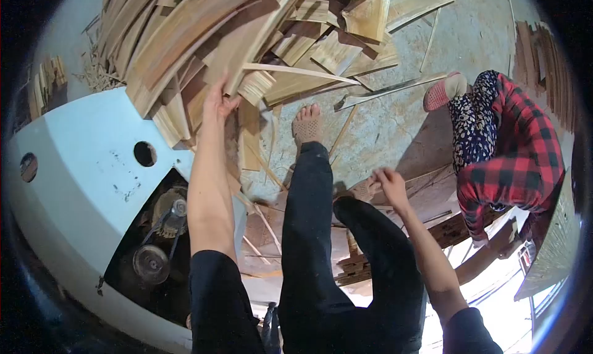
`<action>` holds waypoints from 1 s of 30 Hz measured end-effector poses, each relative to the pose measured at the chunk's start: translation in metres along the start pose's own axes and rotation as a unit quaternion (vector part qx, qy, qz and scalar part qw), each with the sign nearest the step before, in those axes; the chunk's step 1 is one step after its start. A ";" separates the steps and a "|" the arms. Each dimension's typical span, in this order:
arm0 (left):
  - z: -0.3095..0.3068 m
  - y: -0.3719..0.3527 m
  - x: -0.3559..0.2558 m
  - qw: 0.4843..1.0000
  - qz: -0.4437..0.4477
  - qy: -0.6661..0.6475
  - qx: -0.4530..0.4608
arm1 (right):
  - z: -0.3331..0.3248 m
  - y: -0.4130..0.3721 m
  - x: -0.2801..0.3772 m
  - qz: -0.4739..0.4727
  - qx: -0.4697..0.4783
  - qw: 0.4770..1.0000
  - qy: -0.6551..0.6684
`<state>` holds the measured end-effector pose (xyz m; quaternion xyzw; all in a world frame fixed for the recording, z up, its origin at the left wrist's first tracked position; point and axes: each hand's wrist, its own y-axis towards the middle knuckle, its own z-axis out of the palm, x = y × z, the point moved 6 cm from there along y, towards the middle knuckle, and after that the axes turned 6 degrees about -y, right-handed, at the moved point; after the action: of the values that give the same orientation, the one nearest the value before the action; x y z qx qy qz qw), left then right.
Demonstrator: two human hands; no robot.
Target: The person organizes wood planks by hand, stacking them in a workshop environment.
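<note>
My left hand is at the near end of a pale wooden board on the heap, with the fingers against its end and partly hidden. Close to the thumb lies a short ridged wood block. A thin wooden strip runs rightward from beside the board. Curved wooden pieces are stacked to the left of it. My right hand hangs over the floor near my right foot, its fingers loosely bent and apart, with nothing in it.
A pale blue machine housing stands at the left, its opening showing a belt and pulleys. A co-worker in a checked shirt bends down at the right. Loose strips and a long wooden piece lie on the concrete floor.
</note>
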<state>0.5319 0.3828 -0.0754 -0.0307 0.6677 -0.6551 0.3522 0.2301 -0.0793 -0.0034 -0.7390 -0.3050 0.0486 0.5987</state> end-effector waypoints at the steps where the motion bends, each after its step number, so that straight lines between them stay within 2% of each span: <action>1: -0.003 -0.024 0.007 0.998 -0.022 0.060 0.006 | -0.005 0.006 0.034 -0.041 -0.019 0.998 0.052; 4: -0.041 -0.041 0.045 0.975 -0.076 0.208 -0.019 | -0.008 0.016 0.132 -0.121 -0.053 0.967 0.215; 6: -0.016 -0.092 0.063 0.972 -0.092 0.210 0.038 | -0.002 0.020 0.177 -0.180 -0.029 0.945 0.273; 8: 0.007 -0.139 0.086 0.971 -0.090 0.201 0.090 | 0.011 0.024 0.199 -0.160 -0.020 0.933 0.321; 11: 0.030 -0.201 0.126 0.963 -0.126 0.210 0.112 | 0.034 0.029 0.207 -0.048 0.144 0.890 0.430; 12: 0.033 -0.215 0.141 0.965 -0.128 0.197 0.117 | 0.037 0.031 0.201 -0.050 0.170 0.879 0.443; 15: 0.042 -0.248 0.168 0.960 -0.145 0.186 0.151 | 0.007 -0.016 0.197 -0.028 0.187 0.924 0.333; 16: 0.050 -0.259 0.176 0.956 -0.154 0.185 0.169 | 0.003 -0.028 0.190 -0.029 0.192 0.917 0.348; 17: 0.055 -0.271 0.183 0.957 -0.149 0.185 0.168 | 0.004 -0.035 0.181 -0.042 0.181 0.906 0.381; 19: 0.075 -0.293 0.187 0.960 -0.130 0.184 0.168 | 0.018 -0.028 0.149 -0.123 0.091 0.894 0.422; 20: 0.080 -0.301 0.192 0.963 -0.139 0.175 0.153 | 0.006 -0.039 0.139 -0.095 0.064 0.908 0.404; 23: 0.081 -0.317 0.210 0.965 -0.130 0.187 0.132 | 0.002 -0.055 0.108 -0.036 0.078 0.912 0.402; 27: 0.073 -0.340 0.234 0.970 -0.156 0.115 0.144 | 0.007 -0.078 0.059 0.042 0.137 0.867 0.477; 28: 0.071 -0.345 0.238 0.969 -0.168 0.106 0.149 | 0.005 -0.085 0.047 0.058 0.141 0.839 0.522; 30: 0.068 -0.360 0.244 0.965 -0.187 0.108 0.152 | -0.001 -0.101 0.017 0.076 0.139 0.848 0.505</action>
<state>0.2320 0.1520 0.1491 -0.0301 0.5766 -0.8025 0.1501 0.2041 -0.0616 0.0941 -0.5913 0.1064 -0.2441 0.7612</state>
